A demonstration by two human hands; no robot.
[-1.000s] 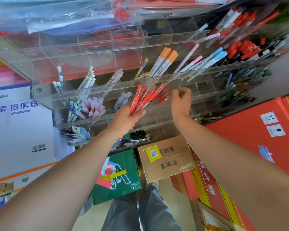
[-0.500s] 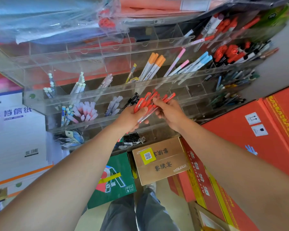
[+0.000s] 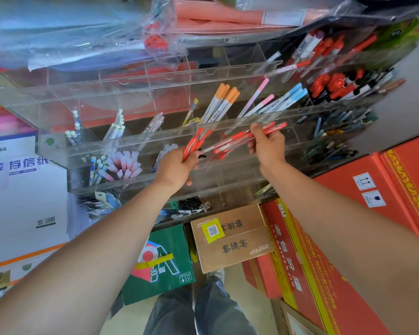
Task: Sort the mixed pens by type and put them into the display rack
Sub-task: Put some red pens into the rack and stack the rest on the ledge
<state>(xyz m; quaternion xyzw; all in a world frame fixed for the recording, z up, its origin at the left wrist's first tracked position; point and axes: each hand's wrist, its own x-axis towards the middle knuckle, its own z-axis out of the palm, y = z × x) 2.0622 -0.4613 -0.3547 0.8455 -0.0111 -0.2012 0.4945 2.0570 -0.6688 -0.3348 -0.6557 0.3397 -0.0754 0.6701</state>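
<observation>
1. Our left grip [image 3: 177, 168] is closed round a small bunch of red pens [image 3: 195, 143], taken low on the barrels, with the upper ends fanning out in front of the display rack [image 3: 155, 76]
2. Our right grip [image 3: 267, 146] pinches a larger red bundle [image 3: 230, 141] near its upper right end; the pens lie almost level across the rack's middle tier, and we cannot tell whether the two bunches touch
3. We judge the pens light and stiff, but their smooth plastic barrels will slide on one another, so a loose bunch may splay or shed one
4. The safest hold, we think, is round the middle of a bunch, fingers wrapped across every barrel, since an end hold lets the bundle lever and twist
5. The rack looks like thin clear plastic with narrow compartments, so we would feed pens in a few at a time, never forcing the dividers
6. Nearby compartments hold orange-capped pens [image 3: 225, 97] and blue-capped pens [image 3: 293, 93], so the red ones want a compartment of their own
</observation>
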